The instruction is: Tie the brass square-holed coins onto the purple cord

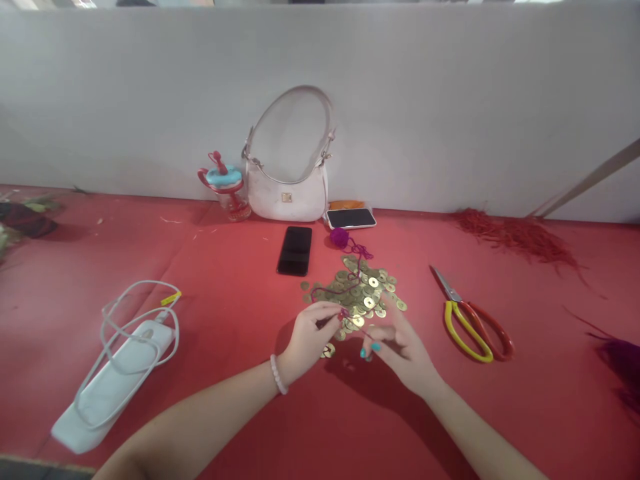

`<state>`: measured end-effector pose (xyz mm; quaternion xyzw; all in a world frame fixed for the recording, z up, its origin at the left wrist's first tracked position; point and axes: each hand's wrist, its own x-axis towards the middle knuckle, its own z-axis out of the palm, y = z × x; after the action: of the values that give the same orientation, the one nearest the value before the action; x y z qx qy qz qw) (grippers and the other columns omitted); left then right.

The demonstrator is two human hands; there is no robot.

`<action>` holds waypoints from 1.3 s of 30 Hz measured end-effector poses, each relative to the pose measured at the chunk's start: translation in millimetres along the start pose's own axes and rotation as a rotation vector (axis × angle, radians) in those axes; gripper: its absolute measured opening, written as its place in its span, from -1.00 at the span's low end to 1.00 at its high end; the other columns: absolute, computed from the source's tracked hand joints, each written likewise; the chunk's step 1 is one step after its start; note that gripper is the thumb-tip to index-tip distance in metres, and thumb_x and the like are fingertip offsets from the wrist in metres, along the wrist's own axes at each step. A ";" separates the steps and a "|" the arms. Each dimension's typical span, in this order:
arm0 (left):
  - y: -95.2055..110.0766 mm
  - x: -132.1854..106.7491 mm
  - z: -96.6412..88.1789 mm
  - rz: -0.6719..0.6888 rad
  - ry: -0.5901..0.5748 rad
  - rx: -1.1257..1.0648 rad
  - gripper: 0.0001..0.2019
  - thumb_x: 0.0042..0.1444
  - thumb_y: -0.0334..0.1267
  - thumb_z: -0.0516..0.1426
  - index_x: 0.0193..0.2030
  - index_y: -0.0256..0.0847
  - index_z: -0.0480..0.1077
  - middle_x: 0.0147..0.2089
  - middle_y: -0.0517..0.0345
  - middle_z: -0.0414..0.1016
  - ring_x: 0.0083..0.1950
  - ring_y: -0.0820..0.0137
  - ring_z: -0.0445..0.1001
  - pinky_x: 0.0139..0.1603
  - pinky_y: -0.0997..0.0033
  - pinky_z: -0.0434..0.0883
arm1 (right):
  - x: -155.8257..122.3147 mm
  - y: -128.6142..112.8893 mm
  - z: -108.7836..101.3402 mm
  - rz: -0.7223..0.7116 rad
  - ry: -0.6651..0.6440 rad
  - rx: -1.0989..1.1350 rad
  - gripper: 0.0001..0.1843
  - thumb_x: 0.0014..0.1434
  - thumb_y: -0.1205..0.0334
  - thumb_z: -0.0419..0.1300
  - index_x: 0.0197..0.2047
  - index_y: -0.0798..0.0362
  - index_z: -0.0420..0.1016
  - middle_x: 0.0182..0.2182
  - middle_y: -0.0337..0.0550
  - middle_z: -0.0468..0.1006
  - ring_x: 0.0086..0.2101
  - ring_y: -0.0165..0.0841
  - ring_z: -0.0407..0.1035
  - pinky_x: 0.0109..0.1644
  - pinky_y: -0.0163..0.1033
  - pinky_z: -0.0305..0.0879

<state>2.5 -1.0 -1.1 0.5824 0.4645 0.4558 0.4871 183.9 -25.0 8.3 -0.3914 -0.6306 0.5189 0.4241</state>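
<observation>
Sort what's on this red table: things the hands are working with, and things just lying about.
In use: left hand, right hand, red cord, brass coins.

Lying about: scissors, black phone, white handbag, cup, power bank, red tassels.

A small craft workshop: a red-covered tabletop [240,373] against a plain grey partition [450,100], with brass coins [367,290], scissors [473,323] and red cord bundles [515,233] lying about.

No text, brand or number can be read; the small gold plate on the white leather shoulder bag [287,193] perhaps bears a logo, too blurred to tell.
</observation>
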 end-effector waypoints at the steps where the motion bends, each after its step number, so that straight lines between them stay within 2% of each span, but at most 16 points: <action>1: -1.0 0.0 0.1 0.019 0.013 0.022 -0.82 0.04 -0.28 0.08 -0.31 -0.25 0.50 -0.23 0.01 0.48 -0.20 0.36 0.45 -0.19 0.39 0.42 | 0.6 1.2 -2.2 0.003 0.047 0.055 -0.37 0.17 0.16 0.05 0.24 -0.08 -0.14 -0.55 -0.30 0.48 -0.51 -0.40 0.38 -0.35 -0.24 0.36; 4: -1.9 0.5 -0.1 0.034 0.018 0.068 -0.82 0.05 -0.31 0.07 -0.30 -0.25 0.50 -0.22 0.02 0.49 -0.18 0.37 0.44 -0.13 0.39 0.40 | 3.1 4.0 -9.1 0.007 0.114 0.180 -0.54 0.13 0.15 0.11 0.10 -0.10 0.16 -0.62 -0.34 0.44 -0.56 -0.44 0.34 -0.32 -0.23 0.36; 6: -1.0 0.8 -0.3 0.038 0.021 0.080 -0.82 0.04 -0.32 0.07 -0.30 -0.25 0.50 -0.22 0.02 0.50 -0.16 0.37 0.44 -0.12 0.39 0.39 | 4.4 5.2 -13.5 0.002 0.098 0.263 -0.77 0.09 0.12 0.16 -0.15 -0.08 0.37 -0.67 -0.34 0.41 -0.60 -0.45 0.33 -0.35 -0.24 0.35; 7: -0.5 0.9 -0.4 0.037 0.023 0.082 -0.83 0.04 -0.32 0.07 -0.30 -0.25 0.49 -0.22 0.02 0.50 -0.16 0.36 0.44 -0.11 0.38 0.39 | 4.8 5.4 -15.6 0.008 0.084 0.296 -0.84 0.06 0.10 0.18 -0.29 -0.05 0.41 -0.67 -0.32 0.41 -0.61 -0.45 0.33 -0.38 -0.24 0.35; 10: 0.6 0.9 -0.4 0.024 0.023 0.075 -0.83 0.04 -0.32 0.08 -0.31 -0.25 0.49 -0.22 0.02 0.50 -0.17 0.36 0.44 -0.12 0.37 0.39 | 5.3 4.6 -20.3 0.049 0.081 0.341 -0.80 -0.02 0.06 0.24 -0.48 -0.01 0.39 -0.64 -0.28 0.43 -0.60 -0.42 0.35 -0.41 -0.22 0.36; 14: -0.5 0.7 -0.2 0.025 0.017 0.066 -0.83 0.05 -0.33 0.07 -0.30 -0.25 0.49 -0.22 0.03 0.49 -0.18 0.37 0.44 -0.12 0.37 0.39 | 4.7 4.4 -22.0 0.083 0.137 0.279 -0.74 -0.12 0.02 0.30 -0.47 -0.03 0.35 -0.56 -0.23 0.49 -0.52 -0.34 0.42 -0.39 -0.19 0.39; 19: -1.5 0.7 -0.1 0.047 0.001 0.077 -0.82 0.07 -0.31 0.06 -0.30 -0.26 0.49 -0.23 0.03 0.48 -0.20 0.38 0.44 -0.15 0.38 0.40 | 5.0 9.1 -15.6 0.099 0.138 0.200 -0.71 -0.12 0.00 0.29 -0.44 -0.02 0.32 -0.54 -0.20 0.51 -0.43 -0.30 0.45 -0.30 -0.17 0.39; 22: -0.9 0.6 0.0 0.042 -0.005 0.084 -0.82 0.07 -0.32 0.06 -0.29 -0.27 0.48 -0.23 0.03 0.48 -0.21 0.38 0.44 -0.17 0.40 0.40 | 6.3 10.9 -11.1 0.099 0.150 0.275 -0.70 -0.14 0.02 0.31 -0.51 0.00 0.32 -0.61 -0.25 0.47 -0.53 -0.36 0.40 -0.35 -0.21 0.37; 25: 0.0 0.7 0.3 0.048 -0.008 0.089 -0.82 0.06 -0.33 0.06 -0.29 -0.27 0.48 -0.23 0.02 0.48 -0.21 0.38 0.44 -0.20 0.41 0.40 | 6.5 9.6 -9.3 0.082 0.129 0.293 -0.70 -0.07 0.01 0.25 -0.57 0.03 0.31 -0.70 -0.30 0.38 -0.63 -0.43 0.30 -0.47 -0.28 0.31; 27: 0.7 0.7 0.6 0.056 -0.015 0.089 -0.82 0.05 -0.33 0.07 -0.29 -0.28 0.48 -0.24 0.01 0.49 -0.22 0.38 0.44 -0.22 0.42 0.41 | 5.6 6.7 -8.7 0.068 0.061 0.199 -0.70 0.01 0.02 0.19 -0.57 0.05 0.34 -0.68 -0.27 0.37 -0.62 -0.44 0.28 -0.51 -0.32 0.25; 33: 3.4 -0.2 1.7 0.054 -0.067 0.090 -0.83 0.04 -0.35 0.07 -0.31 -0.28 0.49 -0.26 0.01 0.49 -0.26 0.38 0.44 -0.30 0.45 0.40 | 2.7 -5.2 3.1 0.049 -0.175 -0.356 -0.68 0.12 0.17 0.07 -0.61 0.08 0.35 -0.63 -0.23 0.40 -0.56 -0.46 0.27 -0.42 -0.35 0.20; 35: 3.3 -1.1 2.4 0.053 -0.082 0.100 -0.82 0.03 -0.37 0.07 -0.29 -0.28 0.49 -0.23 0.01 0.48 -0.27 0.39 0.44 -0.34 0.47 0.40 | 3.2 -6.9 9.3 0.053 -0.181 -0.453 -0.66 0.13 0.21 0.05 -0.65 0.08 0.30 -0.65 -0.25 0.39 -0.57 -0.47 0.26 -0.44 -0.37 0.18; 39: 1.3 -3.2 3.7 0.090 -0.100 0.113 -0.82 0.03 -0.39 0.06 -0.30 -0.24 0.50 -0.20 0.03 0.48 -0.26 0.40 0.43 -0.34 0.48 0.39 | 5.6 -7.1 18.0 0.076 -0.082 -0.559 -0.64 0.12 0.22 0.02 -0.69 0.08 0.22 -0.72 -0.31 0.29 -0.63 -0.49 0.16 -0.55 -0.39 0.08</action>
<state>5.8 -4.8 -0.5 0.6513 0.4378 0.4208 0.4551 164.8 -26.7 14.2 -0.4951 -0.7509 0.3557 0.2540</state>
